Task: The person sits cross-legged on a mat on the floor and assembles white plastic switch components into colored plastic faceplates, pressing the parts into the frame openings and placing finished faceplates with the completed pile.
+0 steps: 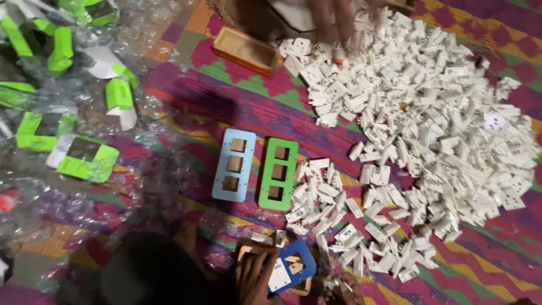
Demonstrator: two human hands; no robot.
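1. Your left hand (255, 278) grips the dark blue rectangular plastic frame (293, 265) at the bottom edge of the view, fingers curled over its left side, with a white socket piece pressed into it.
2. That blue frame rests on a small tan wooden block (247, 250), directly below the green three-window plastic frame (278, 173).
3. Your right hand (344, 289) sits just right of the blue frame, mostly cut off by the picture's edge; you cannot tell whether it is clenched or loose.
4. The light blue three-window plastic frame (234, 164) lies touching the green frame's left side, both flat on the multicoloured woven floor mat (248, 107).
5. The big heap of white plastic socket modules (429, 113) spreads right of the green frame.
6. Another person's blurred hand (333, 20) reaches into the heap's top edge.
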